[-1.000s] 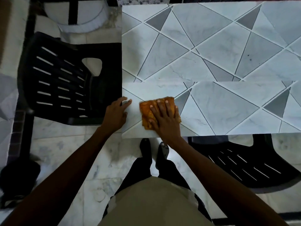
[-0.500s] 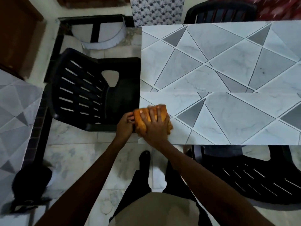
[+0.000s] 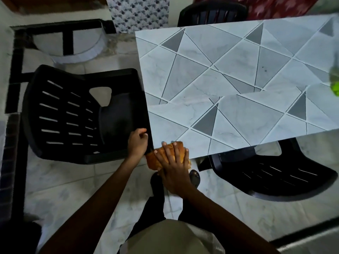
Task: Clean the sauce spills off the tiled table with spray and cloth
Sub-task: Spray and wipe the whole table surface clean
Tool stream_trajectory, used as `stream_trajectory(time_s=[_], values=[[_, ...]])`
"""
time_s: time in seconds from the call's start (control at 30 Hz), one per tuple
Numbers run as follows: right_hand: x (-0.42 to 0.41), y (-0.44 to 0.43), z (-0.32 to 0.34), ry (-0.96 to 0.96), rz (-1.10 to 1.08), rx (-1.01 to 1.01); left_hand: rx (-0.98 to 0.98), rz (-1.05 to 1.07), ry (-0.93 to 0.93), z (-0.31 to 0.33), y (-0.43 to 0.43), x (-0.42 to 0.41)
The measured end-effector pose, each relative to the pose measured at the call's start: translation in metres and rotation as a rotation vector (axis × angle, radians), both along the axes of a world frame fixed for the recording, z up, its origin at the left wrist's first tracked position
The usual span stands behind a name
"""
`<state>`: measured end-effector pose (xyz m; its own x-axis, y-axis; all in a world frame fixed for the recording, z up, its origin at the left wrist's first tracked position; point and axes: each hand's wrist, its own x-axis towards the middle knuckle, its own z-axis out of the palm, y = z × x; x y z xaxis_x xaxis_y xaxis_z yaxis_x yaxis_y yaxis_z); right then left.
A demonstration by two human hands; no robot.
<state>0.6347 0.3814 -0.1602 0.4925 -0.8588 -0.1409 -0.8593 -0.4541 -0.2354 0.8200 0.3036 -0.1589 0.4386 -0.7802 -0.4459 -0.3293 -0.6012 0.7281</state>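
The grey and white tiled table (image 3: 238,85) fills the upper right. An orange cloth (image 3: 153,160) lies on its near left corner and hangs over the edge. My right hand (image 3: 173,162) presses flat on the cloth with straight, spread fingers. My left hand (image 3: 138,143) sits against the table's left edge just above that corner, fingers curled round the edge. A few small dark specks (image 3: 264,69) mark a tile farther back. A blurred green spray bottle (image 3: 334,83) shows at the right border of the frame.
A black plastic chair (image 3: 73,114) stands close against the table's left side. Another black chair (image 3: 275,173) is tucked under the near edge at the right, and a third (image 3: 211,13) stands behind the table. My legs and shoes are just below the corner.
My right hand has dragged the cloth toward me, from the tiles to the table's near left corner, where it now overhangs. My left hand left the cloth and moved to the left edge.
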Motion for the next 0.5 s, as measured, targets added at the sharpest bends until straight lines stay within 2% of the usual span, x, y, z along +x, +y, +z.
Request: stream_trajectory(time_s=[0.13,0.3,0.5], values=[[-0.004,0.000,0.001,-0.031,-0.020,0.006,0.012,0.003,-0.017,-0.004,-0.009,0.007],[0.020,0.001,0.003,0.027,-0.168,0.063,0.049,0.001,0.026,-0.005,-0.009,-0.006],[0.048,-0.040,-0.004,0.021,-0.239,0.077,-0.027,0.036,-0.031,0.002,-0.008,-0.003]])
